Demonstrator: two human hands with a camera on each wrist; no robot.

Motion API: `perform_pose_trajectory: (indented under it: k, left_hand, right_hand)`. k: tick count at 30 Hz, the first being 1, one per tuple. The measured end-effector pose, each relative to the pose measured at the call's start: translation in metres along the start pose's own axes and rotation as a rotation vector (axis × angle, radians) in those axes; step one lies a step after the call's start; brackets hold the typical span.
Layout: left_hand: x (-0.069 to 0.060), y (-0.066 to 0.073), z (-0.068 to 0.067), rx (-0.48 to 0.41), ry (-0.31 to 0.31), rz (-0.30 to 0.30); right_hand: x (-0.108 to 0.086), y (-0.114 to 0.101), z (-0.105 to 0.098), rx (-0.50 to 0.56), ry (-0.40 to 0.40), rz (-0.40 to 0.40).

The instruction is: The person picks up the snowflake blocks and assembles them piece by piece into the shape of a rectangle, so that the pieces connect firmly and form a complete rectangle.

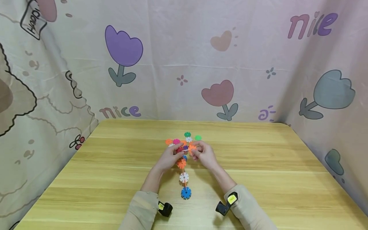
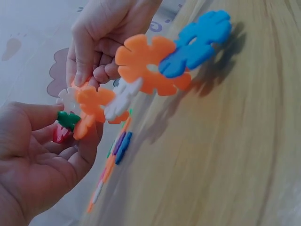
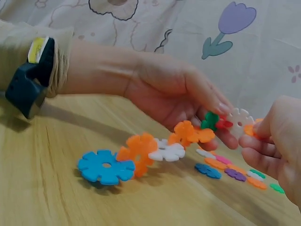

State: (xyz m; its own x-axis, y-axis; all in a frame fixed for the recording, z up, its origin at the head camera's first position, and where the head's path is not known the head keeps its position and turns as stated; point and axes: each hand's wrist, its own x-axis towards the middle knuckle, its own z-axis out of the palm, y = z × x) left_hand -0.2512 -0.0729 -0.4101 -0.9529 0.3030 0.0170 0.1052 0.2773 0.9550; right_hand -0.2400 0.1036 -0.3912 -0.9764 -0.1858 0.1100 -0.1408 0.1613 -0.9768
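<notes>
Interlocked plastic snowflake discs form a chain raised above the table between the hands. Its near end is a blue disc (image 1: 186,193), joined to an orange disc (image 3: 138,153) and a white disc (image 3: 170,151). My left hand (image 1: 169,158) grips the far end, where a green disc (image 2: 68,119) and a red disc (image 2: 61,133) show by its fingers. Between thumb and fingers, my right hand (image 1: 204,155) pinches an orange disc (image 1: 191,148) against the edge of another white disc (image 3: 241,118). How deep their slots meet is hidden by the fingers.
Loose discs lie flat behind the hands: a dark green disc (image 1: 187,134), a light green disc (image 1: 198,137), a pink disc (image 1: 176,141) and several others. They rest on a wooden table (image 1: 258,179). A printed cloth (image 1: 172,38) hangs along its back and sides.
</notes>
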Motion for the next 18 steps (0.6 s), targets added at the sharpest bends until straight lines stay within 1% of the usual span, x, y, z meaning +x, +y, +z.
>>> perform_pose_trajectory:
  k: [2,5,9,12,16,18]
  left_hand:
    - [-0.001,0.001,0.0,0.003,-0.012,0.004]
    - [-0.001,0.003,-0.002,0.007,-0.026,0.013]
    - [0.0,0.003,-0.005,-0.023,-0.042,0.005]
    - [-0.001,0.003,-0.006,-0.083,-0.068,-0.006]
    - [-0.001,0.002,-0.007,-0.148,-0.098,-0.01]
    - [-0.001,0.001,-0.006,-0.166,-0.101,-0.009]
  right_hand:
    - [-0.004,-0.007,0.0,-0.013,-0.004,0.0]
    - [-0.004,-0.008,0.0,-0.016,-0.006,-0.006]
    - [0.003,0.006,-0.001,0.001,-0.016,-0.008]
    - [0.01,0.019,-0.002,0.005,-0.02,-0.004]
    - [0.013,0.026,-0.001,-0.019,-0.015,-0.018]
    - [0.013,0.027,-0.001,-0.042,-0.013,-0.037]
